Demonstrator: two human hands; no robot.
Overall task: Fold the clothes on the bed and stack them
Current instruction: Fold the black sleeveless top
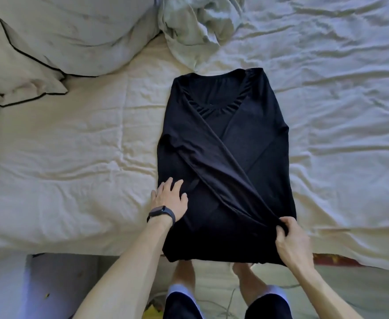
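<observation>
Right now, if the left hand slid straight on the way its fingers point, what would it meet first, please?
Most likely the folded sleeve lying slantwise across the black shirt. The left hand rests flat on the shirt just short of it.

Person is wearing a black wristband (161, 214) with a dark rectangular face on the left wrist, sitting just over the bed (74, 180) edge. Forearms are showing bare. Below the bed edge: wearing dark shorts (182, 306) with pale hems, legs showing bare.
</observation>
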